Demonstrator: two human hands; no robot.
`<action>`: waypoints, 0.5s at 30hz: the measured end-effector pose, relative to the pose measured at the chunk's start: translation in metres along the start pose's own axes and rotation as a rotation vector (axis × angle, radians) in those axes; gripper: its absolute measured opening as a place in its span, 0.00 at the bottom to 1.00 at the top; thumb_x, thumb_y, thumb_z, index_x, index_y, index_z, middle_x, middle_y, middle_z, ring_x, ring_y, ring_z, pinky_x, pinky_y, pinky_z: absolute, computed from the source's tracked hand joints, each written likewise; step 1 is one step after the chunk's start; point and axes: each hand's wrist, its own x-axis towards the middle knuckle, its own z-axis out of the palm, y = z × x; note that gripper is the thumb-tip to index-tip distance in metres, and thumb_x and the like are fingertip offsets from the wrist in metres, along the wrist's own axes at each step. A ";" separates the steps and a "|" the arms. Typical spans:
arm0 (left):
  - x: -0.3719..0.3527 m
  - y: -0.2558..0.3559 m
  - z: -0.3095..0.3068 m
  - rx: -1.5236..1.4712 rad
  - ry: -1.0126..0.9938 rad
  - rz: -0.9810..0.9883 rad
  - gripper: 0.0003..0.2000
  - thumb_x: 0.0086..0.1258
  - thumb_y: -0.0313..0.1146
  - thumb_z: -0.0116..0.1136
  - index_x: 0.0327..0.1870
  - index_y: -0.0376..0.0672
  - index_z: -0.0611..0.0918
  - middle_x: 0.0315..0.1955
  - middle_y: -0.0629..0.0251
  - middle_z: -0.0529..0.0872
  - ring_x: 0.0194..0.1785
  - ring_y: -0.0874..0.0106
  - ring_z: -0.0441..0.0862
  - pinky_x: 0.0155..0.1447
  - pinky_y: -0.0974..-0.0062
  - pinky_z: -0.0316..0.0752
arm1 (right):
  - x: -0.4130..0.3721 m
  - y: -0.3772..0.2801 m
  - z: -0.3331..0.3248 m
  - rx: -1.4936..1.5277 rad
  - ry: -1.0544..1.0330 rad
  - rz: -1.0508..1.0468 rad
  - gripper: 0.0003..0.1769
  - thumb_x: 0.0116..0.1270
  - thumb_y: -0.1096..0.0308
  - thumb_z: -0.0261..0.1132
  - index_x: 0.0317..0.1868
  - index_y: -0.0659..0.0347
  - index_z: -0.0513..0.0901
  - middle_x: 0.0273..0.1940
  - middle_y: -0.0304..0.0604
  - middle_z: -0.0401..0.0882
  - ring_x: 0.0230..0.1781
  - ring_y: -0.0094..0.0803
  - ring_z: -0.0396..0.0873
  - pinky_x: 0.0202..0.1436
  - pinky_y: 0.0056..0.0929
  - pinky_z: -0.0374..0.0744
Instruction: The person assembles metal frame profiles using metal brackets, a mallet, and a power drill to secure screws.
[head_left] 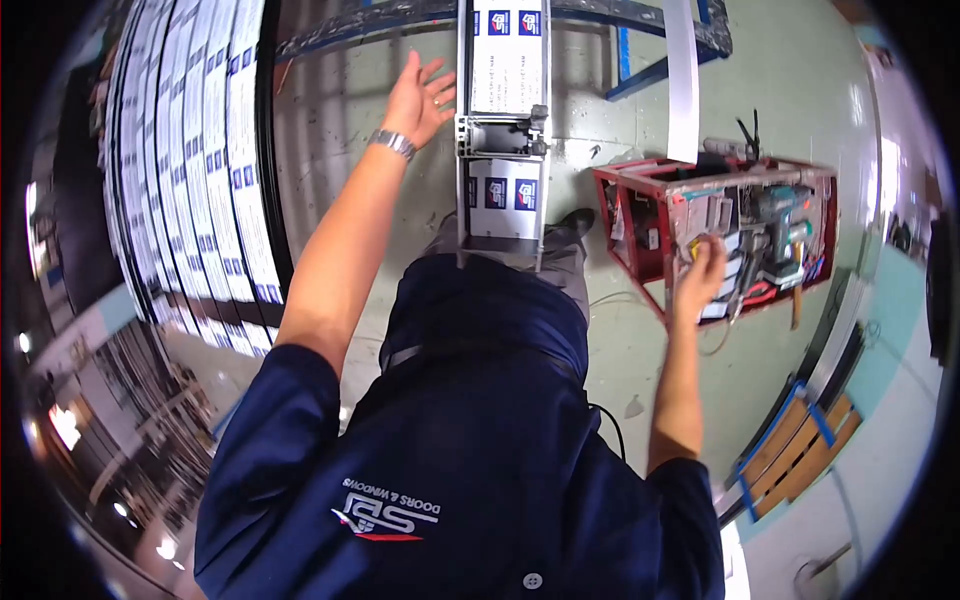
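Observation:
My left hand [422, 100] is open, fingers spread, at the left side of a long aluminium profile [508, 80] with printed protective film. The near end of the profile, with its hollow chambers and black fittings [538, 125], points toward my body. On the right, my right hand [703, 275] reaches over the red tool cart [650, 180], its fingers curled around a small yellow object [695, 247] that they mostly hide. A teal power drill [785, 205] and other hand tools lie in the cart just beyond that hand.
Blue metal stands [640, 30] support the profile at the top. A pale strip [682, 90] slants down to the cart. At left, film-covered profiles [190, 150] stand in a rack. A wooden pallet with blue edging [800, 450] is at lower right.

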 end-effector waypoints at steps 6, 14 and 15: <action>0.056 -0.032 0.037 -0.013 -0.250 0.025 0.42 0.72 0.72 0.45 0.70 0.40 0.74 0.63 0.56 0.82 0.64 0.59 0.80 0.69 0.61 0.75 | -0.203 -0.113 0.150 1.113 0.231 1.293 0.13 0.79 0.55 0.54 0.41 0.54 0.78 0.35 0.37 0.80 0.41 0.31 0.80 0.52 0.32 0.80; 0.051 -0.029 0.033 0.222 -0.160 0.082 0.43 0.75 0.71 0.42 0.74 0.37 0.68 0.65 0.56 0.80 0.63 0.60 0.81 0.65 0.64 0.79 | -0.203 -0.196 0.230 1.382 0.389 1.236 0.17 0.79 0.54 0.53 0.57 0.53 0.80 0.53 0.34 0.84 0.54 0.31 0.82 0.56 0.32 0.81; 0.055 -0.029 0.028 0.260 -0.142 0.061 0.44 0.74 0.72 0.42 0.74 0.37 0.68 0.64 0.56 0.81 0.63 0.61 0.82 0.64 0.65 0.79 | -0.203 -0.198 0.233 1.380 0.433 1.274 0.17 0.79 0.54 0.54 0.58 0.53 0.80 0.53 0.35 0.84 0.53 0.33 0.84 0.55 0.32 0.82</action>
